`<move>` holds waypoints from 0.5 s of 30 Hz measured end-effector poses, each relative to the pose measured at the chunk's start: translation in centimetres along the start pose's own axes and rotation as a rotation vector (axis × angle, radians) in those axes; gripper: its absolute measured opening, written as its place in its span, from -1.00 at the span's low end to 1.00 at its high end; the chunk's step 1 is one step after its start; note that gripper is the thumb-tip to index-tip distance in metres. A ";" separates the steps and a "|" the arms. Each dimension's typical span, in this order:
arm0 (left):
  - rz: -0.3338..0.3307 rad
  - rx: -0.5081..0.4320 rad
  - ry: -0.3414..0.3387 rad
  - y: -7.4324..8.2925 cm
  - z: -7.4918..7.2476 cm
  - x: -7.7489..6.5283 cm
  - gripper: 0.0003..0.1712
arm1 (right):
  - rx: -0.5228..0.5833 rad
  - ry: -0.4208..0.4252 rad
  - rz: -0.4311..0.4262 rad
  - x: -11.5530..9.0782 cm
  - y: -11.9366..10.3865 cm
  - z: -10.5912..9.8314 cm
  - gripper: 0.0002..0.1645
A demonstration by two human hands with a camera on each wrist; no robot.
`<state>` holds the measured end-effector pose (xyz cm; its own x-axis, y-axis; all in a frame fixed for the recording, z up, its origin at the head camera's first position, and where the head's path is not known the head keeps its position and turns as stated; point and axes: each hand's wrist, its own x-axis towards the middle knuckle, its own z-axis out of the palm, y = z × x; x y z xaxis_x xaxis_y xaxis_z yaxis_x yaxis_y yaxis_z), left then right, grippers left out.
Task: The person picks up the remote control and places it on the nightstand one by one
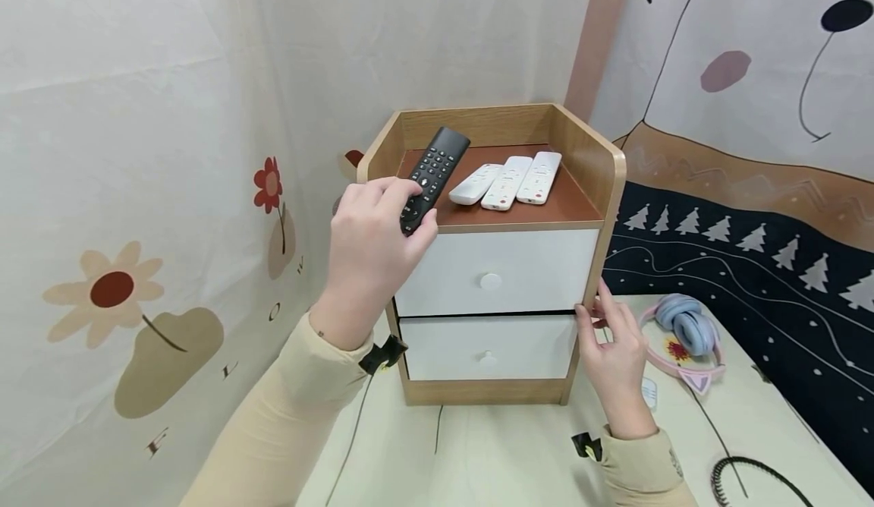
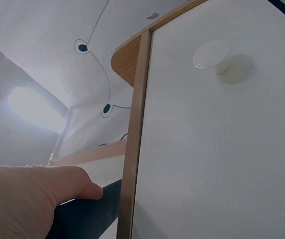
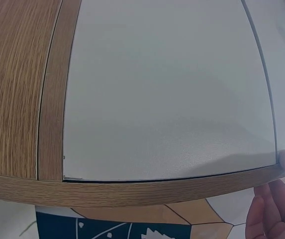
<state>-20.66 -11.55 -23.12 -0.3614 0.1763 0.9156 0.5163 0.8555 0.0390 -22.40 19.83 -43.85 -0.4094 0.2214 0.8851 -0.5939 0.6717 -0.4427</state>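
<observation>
My left hand (image 1: 372, 241) grips a black remote control (image 1: 442, 159) by its lower end, tilted in front of the top shelf (image 1: 471, 218) of a small wooden cabinet. In the left wrist view the thumb lies along the dark remote (image 2: 85, 214) beside the cabinet's side edge. Three white remote controls (image 1: 507, 184) lie side by side on the brown shelf. Low on the cabinet's right side panel (image 1: 592, 264), my right hand (image 1: 614, 363) rests with its thumb at the front edge and its fingers along the side; part of those fingers is hidden.
Two white drawers (image 1: 498, 260) with round knobs are closed beneath the shelf. Right of the cabinet lie blue-and-pink headphones (image 1: 686, 332), a small white object (image 1: 649, 393) and a coiled black cable (image 1: 758, 461). Printed cloth (image 1: 751, 264) hangs behind.
</observation>
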 end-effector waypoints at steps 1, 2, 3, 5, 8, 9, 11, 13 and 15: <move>-0.001 0.008 -0.008 0.1 0.2 0.1 -0.73 | 0.002 0.004 -0.003 0.0 0.0 0.0 -0.19; -0.002 0.016 -0.017 0.2 0.3 0.2 -0.73 | 0.001 0.001 -0.002 0.0 0.0 0.0 -0.19; -0.002 0.024 -0.026 0.3 0.5 0.3 -0.73 | 0.001 0.002 -0.003 0.0 0.0 0.0 -0.19; -0.006 0.042 -0.047 0.5 0.8 0.5 -0.73 | 0.002 0.003 -0.003 0.0 0.1 0.0 -0.19; -0.022 0.075 -0.079 0.7 1.1 0.8 -0.75 | 0.000 0.002 -0.002 0.0 0.2 0.0 -0.19; -0.031 0.087 -0.092 0.8 1.1 0.8 -0.75 | 0.001 0.005 -0.004 -0.1 0.2 0.0 -0.19; -0.052 0.105 -0.119 1.0 1.2 1.0 -0.76 | -0.002 -0.005 0.005 -0.1 0.3 0.0 -0.20; -0.074 0.118 -0.150 1.2 1.1 1.2 -0.76 | -0.003 -0.009 0.010 -0.1 0.3 0.0 -0.20; -0.099 0.127 -0.184 1.4 1.0 1.4 -0.75 | 0.000 -0.010 0.012 -0.1 0.3 0.1 -0.20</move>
<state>-21.24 -9.57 -22.20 -0.5464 0.1647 0.8211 0.3741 0.9252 0.0633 -22.57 19.97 -44.10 -0.4233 0.2222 0.8783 -0.5890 0.6691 -0.4532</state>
